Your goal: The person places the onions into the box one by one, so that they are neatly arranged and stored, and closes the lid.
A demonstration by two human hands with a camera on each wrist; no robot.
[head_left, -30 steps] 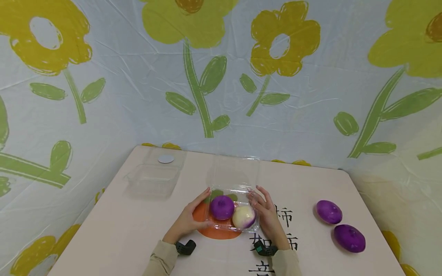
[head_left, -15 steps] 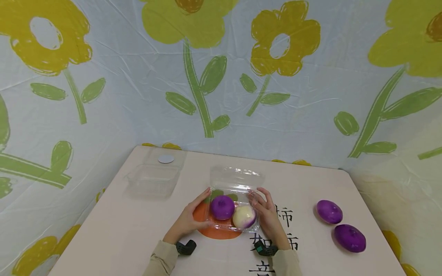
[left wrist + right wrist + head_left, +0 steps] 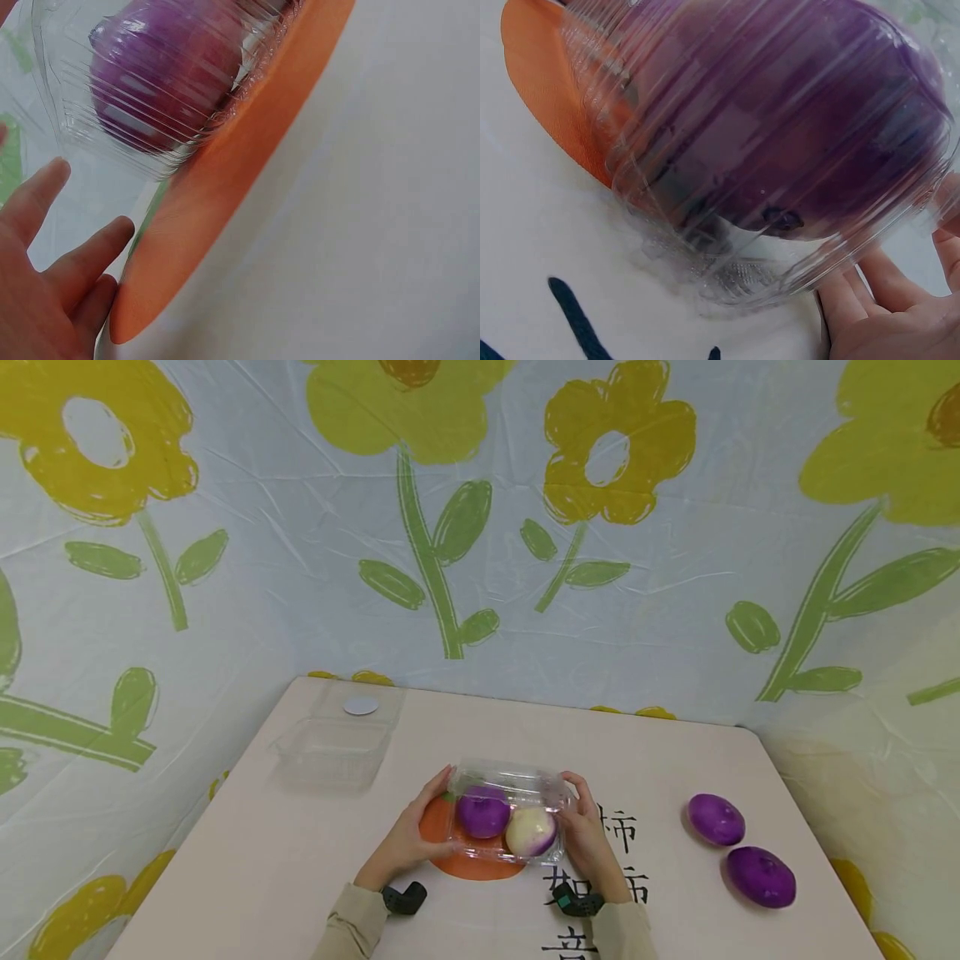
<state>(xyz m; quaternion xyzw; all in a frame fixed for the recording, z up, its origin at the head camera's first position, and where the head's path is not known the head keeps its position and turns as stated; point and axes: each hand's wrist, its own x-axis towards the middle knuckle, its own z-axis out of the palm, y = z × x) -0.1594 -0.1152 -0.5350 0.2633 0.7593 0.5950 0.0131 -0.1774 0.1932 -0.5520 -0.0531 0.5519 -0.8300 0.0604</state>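
A clear plastic clamshell box sits on the table in the head view, its lid tilted forward over the tray, partly folded down. Inside lie a purple onion and, to its right, an onion with its pale side up. My left hand is at the box's left end, thumb at the front corner and forefinger at the back. In the left wrist view its other fingers are extended, apart from the plastic. My right hand lies along the right end, fingers against the lid's corner.
Two more purple onions lie at the right side of the table. Another clear box stands lid-up at the back left, with a white round label. A flower-printed cloth encloses the table's back and sides.
The lid has swung from lying back behind the box, through upright, to leaning forward over the onions. My right fingers have shifted slightly with it; my left hand has barely moved.
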